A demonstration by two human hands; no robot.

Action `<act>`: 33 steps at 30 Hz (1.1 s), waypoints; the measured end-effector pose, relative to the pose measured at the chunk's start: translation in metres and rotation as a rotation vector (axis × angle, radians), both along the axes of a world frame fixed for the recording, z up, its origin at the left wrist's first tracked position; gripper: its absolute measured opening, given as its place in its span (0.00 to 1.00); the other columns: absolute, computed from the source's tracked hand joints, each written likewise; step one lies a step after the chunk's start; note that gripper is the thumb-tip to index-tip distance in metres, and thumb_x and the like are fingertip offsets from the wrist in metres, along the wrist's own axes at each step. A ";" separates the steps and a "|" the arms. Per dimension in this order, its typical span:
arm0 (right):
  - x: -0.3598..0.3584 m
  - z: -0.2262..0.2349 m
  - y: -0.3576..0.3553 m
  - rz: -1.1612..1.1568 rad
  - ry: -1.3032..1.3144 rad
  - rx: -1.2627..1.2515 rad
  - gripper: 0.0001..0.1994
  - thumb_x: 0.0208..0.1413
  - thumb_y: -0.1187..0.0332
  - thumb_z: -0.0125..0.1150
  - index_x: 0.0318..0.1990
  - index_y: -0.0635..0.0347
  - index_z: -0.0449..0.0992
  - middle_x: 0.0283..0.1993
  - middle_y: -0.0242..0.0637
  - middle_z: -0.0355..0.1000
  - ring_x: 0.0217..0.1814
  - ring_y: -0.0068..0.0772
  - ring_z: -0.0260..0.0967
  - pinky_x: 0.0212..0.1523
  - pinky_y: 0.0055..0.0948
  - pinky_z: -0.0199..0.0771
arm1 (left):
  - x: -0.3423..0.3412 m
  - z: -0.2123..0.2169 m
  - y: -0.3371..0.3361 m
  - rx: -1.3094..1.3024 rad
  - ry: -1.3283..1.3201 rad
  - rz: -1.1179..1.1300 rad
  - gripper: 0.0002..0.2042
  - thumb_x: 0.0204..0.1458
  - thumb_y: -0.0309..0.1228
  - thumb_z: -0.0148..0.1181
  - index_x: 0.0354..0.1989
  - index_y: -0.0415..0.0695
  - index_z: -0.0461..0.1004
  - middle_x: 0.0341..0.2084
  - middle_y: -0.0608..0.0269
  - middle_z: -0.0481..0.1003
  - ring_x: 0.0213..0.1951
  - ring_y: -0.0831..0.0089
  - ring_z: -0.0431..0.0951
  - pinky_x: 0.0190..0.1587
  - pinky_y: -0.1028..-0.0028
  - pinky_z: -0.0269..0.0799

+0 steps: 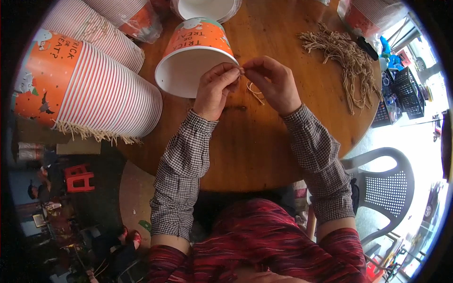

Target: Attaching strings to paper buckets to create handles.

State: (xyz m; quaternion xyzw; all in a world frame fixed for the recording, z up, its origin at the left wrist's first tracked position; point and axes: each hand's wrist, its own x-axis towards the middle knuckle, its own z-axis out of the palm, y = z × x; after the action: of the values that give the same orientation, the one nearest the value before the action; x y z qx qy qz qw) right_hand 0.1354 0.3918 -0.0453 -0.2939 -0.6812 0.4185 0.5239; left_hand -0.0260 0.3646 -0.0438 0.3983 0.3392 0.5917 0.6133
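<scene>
On the wooden table an orange paper bucket (pixel 177 70) lies on its side, its white inside facing me and a small hole near its left rim. My left hand (pixel 213 92) is at the bucket's right rim, thumb and fingers pinched on a tan cord. Close against it, my right hand (pixel 276 84) pinches the same cord with thumb and forefinger. A loop of this cord (pixel 255 93) hangs below the fingertips onto the table. The fingers hide most of the spot where cord and rim meet.
Tall stacks of nested orange buckets (pixel 111 87) lie at the left, with cords along the lower side. A heap of tan cords (pixel 347 59) spreads at the right; a black-handled object (pixel 367 48) lies beside it. A wrapped bucket stack (pixel 370 16) stands behind. A grey chair (pixel 387 191) is at right.
</scene>
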 end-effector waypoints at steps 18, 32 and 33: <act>0.000 -0.004 0.002 -0.158 -0.101 0.045 0.10 0.50 0.70 0.62 0.39 0.64 0.75 0.34 0.34 0.74 0.36 0.23 0.72 0.35 0.23 0.73 | 0.005 0.000 -0.002 -0.040 0.033 0.050 0.06 0.53 0.29 0.57 0.34 0.39 0.77 0.26 0.72 0.73 0.24 0.85 0.65 0.26 0.84 0.59; 0.005 0.017 -0.010 -0.268 -0.366 0.344 0.06 0.47 0.71 0.62 0.34 0.58 0.76 0.34 0.36 0.74 0.38 0.41 0.70 0.41 0.33 0.70 | 0.003 -0.004 0.001 0.040 0.179 0.078 0.09 0.53 0.31 0.59 0.33 0.36 0.76 0.22 0.72 0.71 0.24 0.85 0.65 0.28 0.83 0.61; 0.004 0.016 -0.010 -0.285 -0.393 0.343 0.06 0.47 0.70 0.62 0.33 0.59 0.75 0.34 0.36 0.74 0.38 0.41 0.70 0.40 0.33 0.71 | 0.003 -0.004 0.001 0.043 0.182 0.066 0.08 0.53 0.30 0.59 0.33 0.36 0.76 0.22 0.72 0.71 0.24 0.85 0.65 0.28 0.83 0.61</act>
State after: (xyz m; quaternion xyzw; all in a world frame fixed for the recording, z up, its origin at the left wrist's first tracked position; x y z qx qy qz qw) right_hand 0.1398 0.3817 -0.0296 -0.3694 -0.7822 0.1546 0.4773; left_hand -0.0228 0.3659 -0.0479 0.4520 0.3938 0.5800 0.5515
